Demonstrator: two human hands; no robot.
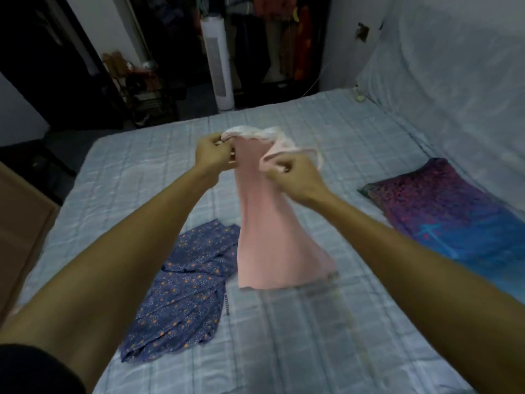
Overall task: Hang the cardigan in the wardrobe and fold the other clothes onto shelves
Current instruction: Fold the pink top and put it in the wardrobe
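Note:
A pink strappy top (pixel 272 237) hangs above the bed, held up by both my hands. My left hand (pixel 214 155) grips its upper left edge by the pale lace trim. My right hand (pixel 295 177) pinches a thin strap at the upper right. The hem of the top dangles just over the bedsheet. A blue floral garment (pixel 181 294) lies crumpled flat on the bed, below and to the left of the pink top. An open wardrobe (pixel 272 38) with hanging clothes stands beyond the far end of the bed.
The bed (pixel 312 336) has a light blue checked sheet. A purple and blue patterned cloth (pixel 454 214) lies on its right side. A white tower fan (pixel 218 61) stands past the bed's far edge. A brown piece of furniture (pixel 17 237) sits at the left.

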